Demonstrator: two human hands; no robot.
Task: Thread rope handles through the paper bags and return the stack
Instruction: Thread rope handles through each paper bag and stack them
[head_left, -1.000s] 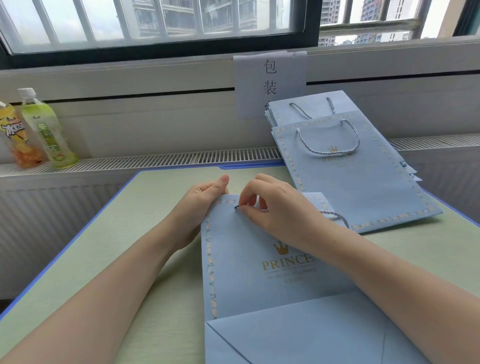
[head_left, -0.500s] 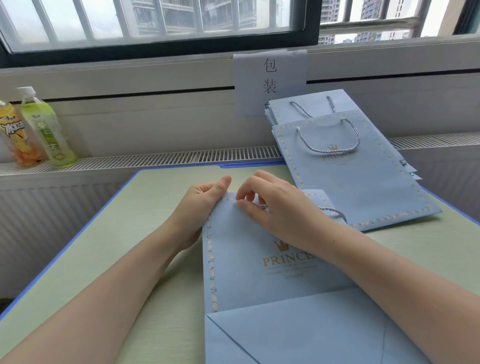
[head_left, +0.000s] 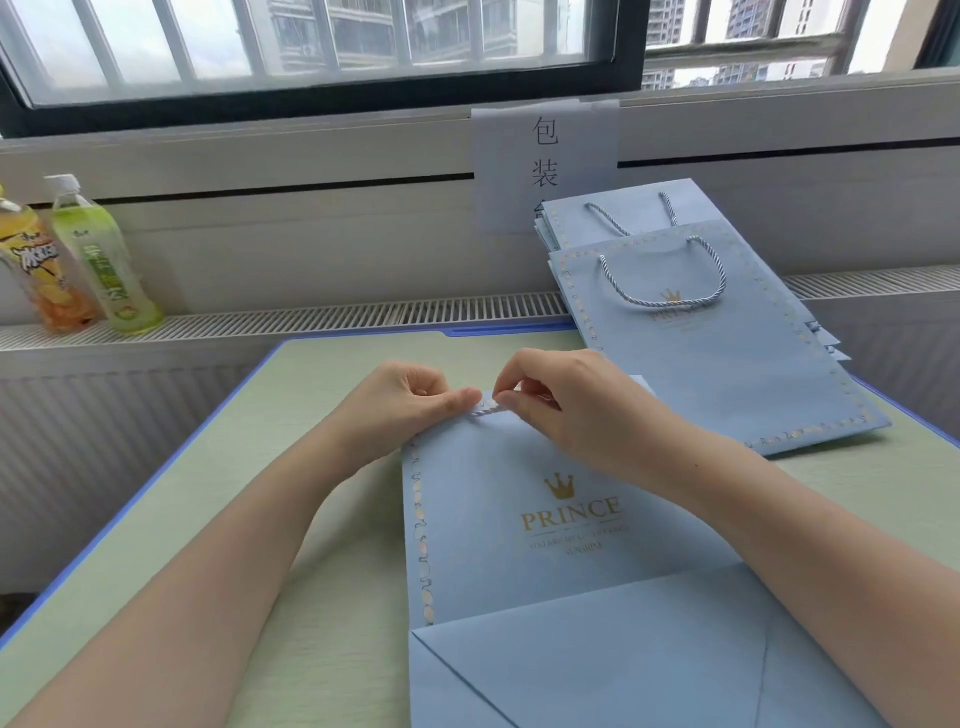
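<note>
A light blue paper bag with a gold crown and "PRINCE" lies flat on the green table, its folded bottom toward me. My left hand grips the bag's top left edge, thumb on top. My right hand pinches a short length of grey twisted rope at the top edge, between the two hands. The rest of the rope is hidden under my right hand. A stack of finished blue bags with rope handles leans at the back right.
Two drink bottles, one orange and one green, stand on the vent ledge at the left. A paper sign hangs on the wall below the window. The table's blue edge runs down the left side.
My right hand has lifted its fingertips to the bag's top edge and now pinches the rope there. The left thumb has shifted right toward it. The rope loop beside my right wrist is no longer seen.
</note>
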